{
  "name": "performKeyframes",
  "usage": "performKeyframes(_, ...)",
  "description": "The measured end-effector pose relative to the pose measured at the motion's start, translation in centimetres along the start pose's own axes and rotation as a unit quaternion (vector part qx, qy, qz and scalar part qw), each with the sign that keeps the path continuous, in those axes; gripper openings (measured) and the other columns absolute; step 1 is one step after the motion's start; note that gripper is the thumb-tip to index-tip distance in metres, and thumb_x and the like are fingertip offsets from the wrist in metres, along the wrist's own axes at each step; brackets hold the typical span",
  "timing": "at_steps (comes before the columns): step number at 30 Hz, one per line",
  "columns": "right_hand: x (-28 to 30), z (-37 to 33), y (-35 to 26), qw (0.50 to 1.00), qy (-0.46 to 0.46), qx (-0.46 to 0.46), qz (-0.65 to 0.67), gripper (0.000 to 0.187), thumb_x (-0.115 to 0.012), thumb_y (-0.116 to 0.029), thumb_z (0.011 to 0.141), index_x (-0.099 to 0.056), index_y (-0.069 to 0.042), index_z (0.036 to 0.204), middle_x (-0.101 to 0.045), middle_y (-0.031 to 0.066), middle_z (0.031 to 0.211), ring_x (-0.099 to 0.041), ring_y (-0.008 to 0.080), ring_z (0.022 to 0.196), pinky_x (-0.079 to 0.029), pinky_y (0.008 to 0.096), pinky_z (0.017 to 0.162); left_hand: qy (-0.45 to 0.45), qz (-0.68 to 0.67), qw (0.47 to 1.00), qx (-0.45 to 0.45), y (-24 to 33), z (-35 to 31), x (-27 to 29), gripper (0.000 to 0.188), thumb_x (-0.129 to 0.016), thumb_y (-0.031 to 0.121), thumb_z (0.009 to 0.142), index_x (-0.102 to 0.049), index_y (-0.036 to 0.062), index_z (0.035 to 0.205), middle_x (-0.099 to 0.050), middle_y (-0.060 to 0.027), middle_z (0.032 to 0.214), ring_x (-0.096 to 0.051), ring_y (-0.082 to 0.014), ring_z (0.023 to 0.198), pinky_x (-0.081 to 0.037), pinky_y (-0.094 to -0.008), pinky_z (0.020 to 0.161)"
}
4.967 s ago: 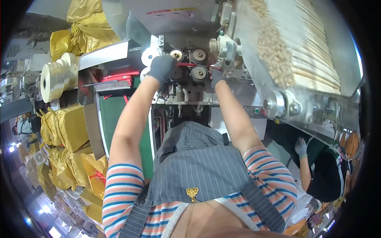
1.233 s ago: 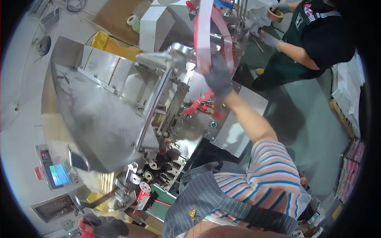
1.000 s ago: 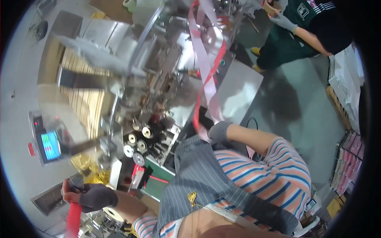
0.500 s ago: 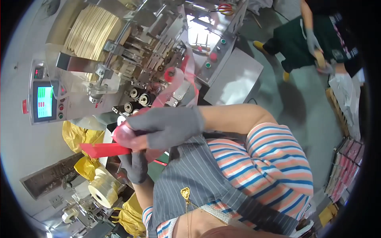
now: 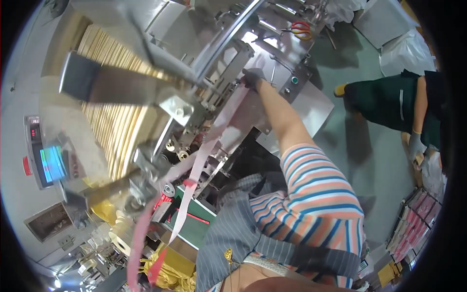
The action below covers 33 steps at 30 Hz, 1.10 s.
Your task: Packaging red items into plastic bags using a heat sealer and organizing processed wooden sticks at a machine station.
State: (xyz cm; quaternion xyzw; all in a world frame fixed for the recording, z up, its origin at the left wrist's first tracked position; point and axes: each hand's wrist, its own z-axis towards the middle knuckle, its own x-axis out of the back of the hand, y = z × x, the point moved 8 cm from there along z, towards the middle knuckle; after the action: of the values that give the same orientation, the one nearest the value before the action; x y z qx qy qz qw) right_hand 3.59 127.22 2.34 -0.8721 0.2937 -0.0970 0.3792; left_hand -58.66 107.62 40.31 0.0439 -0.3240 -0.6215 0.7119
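My right hand (image 5: 253,78), in a grey glove, reaches far over the machine's metal bed. Its fingers are closed on the upper end of a long translucent pink film strip (image 5: 210,141). From there the strip runs down toward me, past the rollers, with a loose tail (image 5: 182,214) that ends in a red piece (image 5: 155,268). Another pink length (image 5: 140,238) hangs to the left of that tail, smeared by motion. A small red ring-like piece (image 5: 190,183) sits along the strip. My left hand is out of the picture.
Behind a clear cover stands a stack of thin pale wooden sticks (image 5: 116,131). A blurred metal bracket (image 5: 112,83) juts out close above it. Red-handled scissors (image 5: 301,30) lie at the far end. A lit control screen (image 5: 52,164) is at left; a co-worker's gloved hand (image 5: 416,147) is at right.
My right hand has gone from the pink film roll near my chest up to the far machine bed, drawing the strip out long. My left hand has left the picture. The view has shifted closer to the machine.
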Motion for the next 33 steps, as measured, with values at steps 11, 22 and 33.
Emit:
performKeyframes(11,3.9,10.9,7.8,0.967,0.229,0.057,-0.097,0.031,-0.058,-0.029,0.082,-0.065,-0.003,0.097,-0.066,0.0196,0.093,-0.066,0.0317,0.079,-0.052,0.0376,0.068,-0.137,0.072,0.987,0.042,-3.3,8.1,2.3,0.035,-0.047,0.026,0.092,-0.049,0.0042,0.118,-0.054,-0.0107,0.118,-0.05,-0.0202,0.106,-0.04,-0.0315,0.092)
performKeyframes(22,6.6,-23.4,-9.5,0.894,0.043,0.442,0.057,0.024,-0.05,-0.025,0.094,-0.057,-0.002,0.098,-0.058,0.0044,0.073,-0.056,0.0109,0.058,-0.047,0.0243,0.054,-0.318,0.078,0.936,0.13,-12.2,7.5,3.3,0.025,-0.047,0.021,0.091,-0.058,0.0044,0.106,-0.059,-0.0085,0.109,-0.054,-0.0204,0.096,-0.043,-0.0326,0.085)
performKeyframes(33,-9.9,-56.0,-32.2,0.388,0.11,0.865,-0.297,0.02,-0.054,-0.02,0.086,-0.061,-0.002,0.087,-0.063,0.0175,0.079,-0.062,0.028,0.068,-0.047,0.0356,0.062,-0.335,-0.039,0.941,-0.026,-12.0,-3.2,14.8,0.026,-0.046,0.019,0.091,-0.06,0.002,0.105,-0.059,-0.0147,0.108,-0.053,-0.0294,0.102,-0.042,-0.036,0.088)
